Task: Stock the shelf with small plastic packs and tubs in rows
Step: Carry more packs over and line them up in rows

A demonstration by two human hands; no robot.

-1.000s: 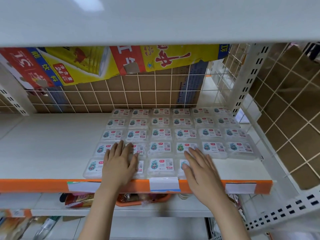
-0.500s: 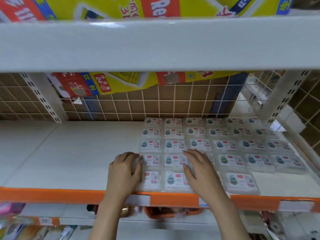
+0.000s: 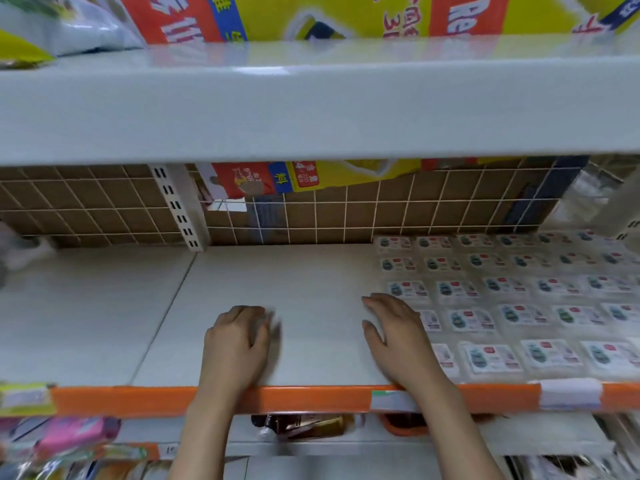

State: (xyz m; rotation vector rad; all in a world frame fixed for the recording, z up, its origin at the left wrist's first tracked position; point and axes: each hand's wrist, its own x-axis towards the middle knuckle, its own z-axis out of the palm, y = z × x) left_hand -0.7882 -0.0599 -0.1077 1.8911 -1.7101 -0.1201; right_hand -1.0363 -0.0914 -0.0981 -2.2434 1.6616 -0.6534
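i see the block of small labelled plastic packs (image 3: 491, 358) on the shelf (image 3: 277, 278), right of both hands. my right hand (image 3: 398, 337), fingers relaxed and flat, touches its left edge; my left hand (image 3: 235, 344), loosely curled and empty, rests apart on bare shelf. five rows run left-right; their right end is cut off, so no full count.

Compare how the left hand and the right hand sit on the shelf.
The left hand rests on bare white shelf board, fingers loosely curled; the right hand lies flatter, fingers straighter, at the edge of the clear labelled plastic packs. Both hold nothing, wrists crossing the orange shelf edge.
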